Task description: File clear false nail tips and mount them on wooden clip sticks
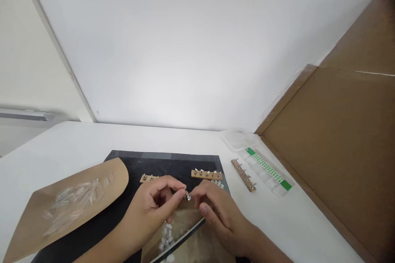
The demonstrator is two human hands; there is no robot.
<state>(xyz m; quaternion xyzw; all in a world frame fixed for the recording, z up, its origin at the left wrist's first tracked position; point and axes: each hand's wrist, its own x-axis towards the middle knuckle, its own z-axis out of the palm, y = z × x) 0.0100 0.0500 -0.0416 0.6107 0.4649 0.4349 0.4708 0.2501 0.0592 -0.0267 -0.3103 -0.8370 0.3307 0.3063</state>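
Note:
Near the middle of the head view, my left hand (157,201) pinches a small shiny metal part (188,197) between thumb and forefinger. My right hand (217,211) is close beside it on the right, fingers bent, thumb and forefinger apart. Whether its fingertip touches the part I cannot tell. Behind my right hand lies a brown strip (206,174) bearing a row of small metal parts with white tips. Another such strip (144,178) is partly covered by my left hand. Below the hands are small white pieces (166,234) on a brown surface with a dark band.
A brown sheet (27,218) holds clear tube-like pieces (74,201) at left, over a black mat (166,162). To the right lie another strip with metal parts (243,175), a green-and-white strip (268,168) on a clear box, and a clear lid (236,140). Cardboard (333,139) stands along the right.

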